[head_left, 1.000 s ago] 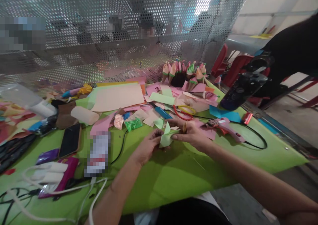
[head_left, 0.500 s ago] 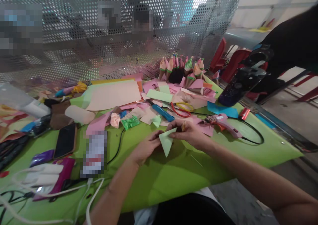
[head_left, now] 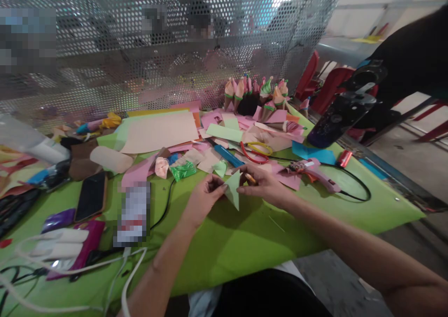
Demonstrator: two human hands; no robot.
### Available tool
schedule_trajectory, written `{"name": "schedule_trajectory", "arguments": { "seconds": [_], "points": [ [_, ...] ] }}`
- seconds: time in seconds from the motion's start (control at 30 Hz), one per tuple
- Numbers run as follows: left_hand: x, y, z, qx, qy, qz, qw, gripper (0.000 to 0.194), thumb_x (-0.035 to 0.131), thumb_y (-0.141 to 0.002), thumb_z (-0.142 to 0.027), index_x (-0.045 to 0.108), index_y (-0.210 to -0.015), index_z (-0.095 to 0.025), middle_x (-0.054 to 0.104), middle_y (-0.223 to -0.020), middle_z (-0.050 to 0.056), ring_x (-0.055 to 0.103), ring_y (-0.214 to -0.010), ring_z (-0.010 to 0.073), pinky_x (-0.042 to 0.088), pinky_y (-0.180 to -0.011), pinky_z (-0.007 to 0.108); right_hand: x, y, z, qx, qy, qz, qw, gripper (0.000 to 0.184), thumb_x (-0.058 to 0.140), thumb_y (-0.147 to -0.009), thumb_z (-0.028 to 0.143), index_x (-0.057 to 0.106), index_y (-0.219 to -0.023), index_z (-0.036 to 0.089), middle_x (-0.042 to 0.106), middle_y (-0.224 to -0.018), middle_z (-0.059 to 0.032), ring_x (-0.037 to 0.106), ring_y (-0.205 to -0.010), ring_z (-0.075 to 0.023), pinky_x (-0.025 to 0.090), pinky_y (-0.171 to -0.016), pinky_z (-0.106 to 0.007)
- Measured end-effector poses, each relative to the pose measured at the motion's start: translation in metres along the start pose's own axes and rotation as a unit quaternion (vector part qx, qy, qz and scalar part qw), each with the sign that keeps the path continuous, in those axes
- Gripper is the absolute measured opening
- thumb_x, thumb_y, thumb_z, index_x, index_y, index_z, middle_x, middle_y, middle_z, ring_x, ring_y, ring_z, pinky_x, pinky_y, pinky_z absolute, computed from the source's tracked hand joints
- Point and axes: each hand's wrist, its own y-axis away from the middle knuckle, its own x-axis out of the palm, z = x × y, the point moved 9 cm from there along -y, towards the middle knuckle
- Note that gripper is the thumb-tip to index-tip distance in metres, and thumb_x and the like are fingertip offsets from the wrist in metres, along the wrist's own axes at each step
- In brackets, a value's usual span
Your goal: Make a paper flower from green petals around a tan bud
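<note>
- Turned since the earlier frame: pale green, pointed sheet of thin paper [head_left: 233,191], now held more edge-up, one tip downward.
- Left hand [head_left: 206,193]: thumb and fingers pinching the sheet's left side.
- Sheet: between both hands, above the lime-green worktop [head_left: 245,256]; judged already shaped, joined to nothing visible; work remaining cannot be told.
- Right hand [head_left: 261,185]: thumb and fingers gripping the sheet's right side.
- Brown cones with swirled pink, peach and green tops [head_left: 266,88]: grouped behind, seemingly complete.
- Pink glue gun, black-corded [head_left: 325,178]: lying apart, rightward.
</note>
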Motion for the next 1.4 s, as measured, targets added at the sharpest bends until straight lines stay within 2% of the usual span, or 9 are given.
{"name": "schedule_trajectory", "arguments": {
  "seconds": [0.17,0.27,0.37,0.47,0.53,0.67,0.73,1.17,1.4],
  "points": [
    [0.009,0.001,0.005,-0.007,0.005,0.038,0.999,0.036,0.083,-0.066,-0.041,0.061,-0.081,-0.017,0.062,-0.075,-0.002,0.058,-0.072,0.0129,0.047,-0.071,0.026,0.006,0.000,0.001,-0.012,0.056,0.009,0.998,0.053,0.067,-0.078,0.024,0.049,-0.127,0.022,0.050,-0.077,0.0040,0.051,-0.069,-0.0144,0.042,-0.062,-0.026],
    [0.014,0.002,0.007,-0.008,0.001,0.068,0.998,0.035,0.083,-0.066,-0.041,0.066,-0.084,-0.015,0.067,-0.081,0.002,0.061,-0.078,0.0158,0.048,-0.074,0.027,0.005,0.003,0.009,-0.028,0.103,0.004,0.994,0.050,0.064,-0.081,0.025,0.048,-0.128,0.023,0.053,-0.084,0.0012,0.051,-0.071,-0.0155,0.042,-0.062,-0.027],
    [0.004,0.000,0.010,-0.024,0.024,0.027,0.999,0.034,0.082,-0.066,-0.040,0.064,-0.081,-0.016,0.066,-0.077,0.000,0.061,-0.072,0.0149,0.049,-0.068,0.026,-0.001,0.007,0.015,-0.031,0.154,-0.015,0.987,0.036,0.059,-0.088,0.030,0.047,-0.121,0.024,0.056,-0.097,-0.0022,0.051,-0.074,-0.0155,0.044,-0.066,-0.029],
    [-0.005,-0.001,0.010,-0.037,0.051,-0.014,0.998,0.032,0.081,-0.065,-0.037,0.064,-0.084,-0.017,0.067,-0.075,0.000,0.061,-0.066,0.0141,0.051,-0.064,0.026,-0.008,0.009,0.018,-0.044,0.207,-0.038,0.977,0.012,0.048,-0.094,0.025,0.047,-0.106,0.023,0.055,-0.090,-0.0011,0.051,-0.074,-0.0158,0.044,-0.067,-0.029],
    [-0.005,0.000,0.009,-0.042,0.062,-0.019,0.997,0.031,0.080,-0.065,-0.036,0.064,-0.085,-0.017,0.068,-0.074,0.000,0.062,-0.062,0.0140,0.052,-0.063,0.026,-0.007,0.010,0.024,-0.084,0.229,-0.040,0.969,0.007,0.046,-0.096,0.022,0.049,-0.103,0.023,0.057,-0.091,-0.0023,0.054,-0.078,-0.0166,0.046,-0.069,-0.030],
    [-0.001,0.003,0.007,-0.052,0.072,-0.003,0.996,0.030,0.078,-0.065,-0.034,0.065,-0.085,-0.016,0.070,-0.071,0.000,0.065,-0.057,0.0139,0.052,-0.059,0.025,0.003,0.017,0.047,-0.214,0.270,-0.030,0.938,0.014,0.050,-0.099,0.024,0.061,-0.107,0.023,0.061,-0.109,-0.0079,0.060,-0.100,-0.0198,0.050,-0.085,-0.033],
    [0.001,0.004,0.005,-0.052,0.073,0.007,0.996,0.029,0.077,-0.065,-0.033,0.065,-0.085,-0.015,0.071,-0.073,0.001,0.066,-0.057,0.0136,0.052,-0.059,0.024,0.008,0.021,0.054,-0.251,0.299,-0.023,0.920,0.018,0.053,-0.099,0.025,0.067,-0.109,0.024,0.062,-0.107,-0.0082,0.062,-0.100,-0.0197,0.052,-0.085,-0.032],
    [0.009,0.005,0.005,-0.066,0.077,0.085,0.991,0.037,0.081,-0.066,-0.038,0.066,-0.092,-0.015,0.073,-0.092,0.006,0.070,-0.084,0.0193,0.055,-0.070,0.029,0.022,0.024,0.042,-0.258,0.426,0.037,0.866,0.041,0.043,-0.095,0.009,0.068,-0.124,0.024,0.063,-0.098,-0.0084,0.061,-0.084,-0.0181,0.051,-0.071,-0.029],
    [0.008,0.006,0.010,-0.077,0.067,0.090,0.991,0.046,0.086,-0.062,-0.039,0.062,-0.093,-0.015,0.072,-0.079,0.004,0.066,-0.066,0.0136,0.048,-0.061,0.023,0.027,0.030,0.053,-0.268,0.426,0.095,0.859,0.051,0.049,-0.083,0.004,0.061,-0.130,0.022,0.064,-0.124,-0.0114,0.060,-0.114,-0.0240,0.050,-0.092,-0.038]
  ]
}}
